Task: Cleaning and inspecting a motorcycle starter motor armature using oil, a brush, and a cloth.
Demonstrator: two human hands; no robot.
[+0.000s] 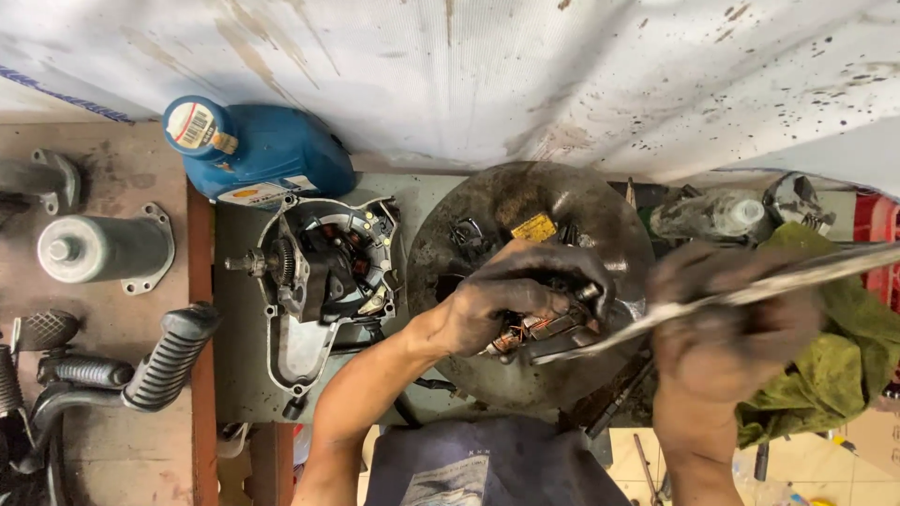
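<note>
My left hand point(520, 298), black with grease, grips a small motor part with copper windings point(536, 330) over a round, dirty metal pan point(487, 211). My right hand point(727, 314) is blurred with motion and holds a long thin metal tool point(797, 276). The tool's tip reaches the part under my left hand, and its other end runs off to the right edge.
An engine cover with a stator and gear point(323, 272) lies left of the pan. A blue oil bottle point(253, 150) stands behind it. A grey cylinder point(98, 248) and rubber footpegs point(169, 361) lie at left. A green rag point(839, 347) sits at right.
</note>
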